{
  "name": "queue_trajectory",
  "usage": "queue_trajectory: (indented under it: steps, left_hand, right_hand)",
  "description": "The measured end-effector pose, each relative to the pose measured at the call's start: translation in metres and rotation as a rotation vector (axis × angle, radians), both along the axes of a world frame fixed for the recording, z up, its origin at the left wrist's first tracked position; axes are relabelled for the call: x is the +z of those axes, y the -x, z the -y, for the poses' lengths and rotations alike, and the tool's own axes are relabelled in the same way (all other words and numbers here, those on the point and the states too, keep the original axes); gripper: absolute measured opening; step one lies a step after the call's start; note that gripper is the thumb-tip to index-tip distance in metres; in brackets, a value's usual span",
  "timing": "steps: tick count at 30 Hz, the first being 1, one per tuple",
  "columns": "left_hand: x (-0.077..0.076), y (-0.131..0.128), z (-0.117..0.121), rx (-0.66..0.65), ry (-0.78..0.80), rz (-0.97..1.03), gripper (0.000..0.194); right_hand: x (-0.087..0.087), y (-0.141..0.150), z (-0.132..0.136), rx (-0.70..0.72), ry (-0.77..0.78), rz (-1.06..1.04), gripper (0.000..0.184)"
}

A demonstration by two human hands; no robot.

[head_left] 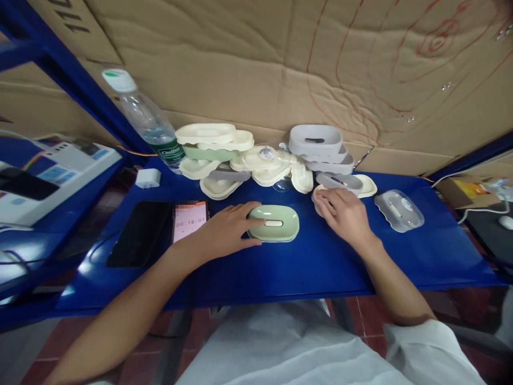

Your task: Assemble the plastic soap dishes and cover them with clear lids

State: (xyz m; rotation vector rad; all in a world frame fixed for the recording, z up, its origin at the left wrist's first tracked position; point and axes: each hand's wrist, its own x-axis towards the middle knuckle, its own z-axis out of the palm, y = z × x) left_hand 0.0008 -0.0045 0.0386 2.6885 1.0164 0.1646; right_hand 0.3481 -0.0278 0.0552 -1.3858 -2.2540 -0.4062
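Observation:
A light green oval soap dish [289,224] with a pale insert in its middle slot lies on the blue table. My left hand [226,229] grips its left end, thumb at the near edge and fingers over the top and far edge. To the right, my right hand [345,211] has its fingers curled down at the table by a pale rounded edge; what they hold is mostly hidden. Just behind that hand sit a stack of grey soap dishes [316,140] and a cream piece [367,185]. A translucent grey soap dish [401,211] lies farther right.
Cream and green dish parts [208,132] are piled at the back, beside clear suction cups [266,154]. A water bottle [150,120], a white charger [148,178], a black phone [138,232] and a timer phone [190,219] stand left. Cardboard [248,64] walls the back.

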Motion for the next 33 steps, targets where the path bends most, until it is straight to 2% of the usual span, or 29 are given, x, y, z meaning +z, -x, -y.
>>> queue_trajectory:
  steps: [3,5,7,12,14,18,22,25,28,30,33]
  left_hand:
    - [-0.003,0.004,-0.001,-0.024,0.058,0.037,0.047]
    - [-0.004,0.006,-0.001,-0.040,0.096,0.049,0.047]
    - [-0.004,0.007,-0.001,-0.053,0.124,0.065,0.045]
    - [-0.008,0.007,-0.006,-0.065,0.141,0.108,0.045]
    - [-0.012,0.007,-0.009,-0.056,0.123,0.134,0.045]
    - [-0.016,0.007,-0.014,0.036,0.046,0.156,0.052]
    - [-0.012,0.006,-0.014,0.127,0.001,0.110,0.067]
    - [-0.008,0.004,-0.013,0.167,0.009,0.091,0.080]
    - [-0.008,0.003,-0.012,0.237,0.037,0.089,0.095]
    - [-0.010,0.003,-0.013,0.272,0.065,0.110,0.103]
    - [-0.015,0.005,-0.014,0.270,0.085,0.156,0.110]
  right_hand:
    - [-0.015,0.014,-0.005,0.068,0.003,0.078,0.035]
    - [-0.017,0.019,-0.012,0.096,0.027,0.140,0.037]
    - [-0.009,0.022,-0.024,0.098,0.039,0.177,0.038]
    - [0.025,0.037,-0.054,0.064,0.058,0.127,0.040]
    - [0.029,0.050,-0.065,0.045,0.061,0.125,0.042]
    - [0.015,0.075,-0.091,0.015,0.032,0.141,0.054]
    - [0.009,0.085,-0.111,-0.067,0.036,0.185,0.050]
    - [0.021,0.082,-0.109,-0.041,0.055,0.212,0.048]
    - [0.031,0.078,-0.092,0.041,0.022,0.188,0.052]
    - [0.030,0.076,-0.075,0.133,-0.016,0.171,0.049]
    - [0.018,0.075,-0.046,0.330,-0.021,0.167,0.042]
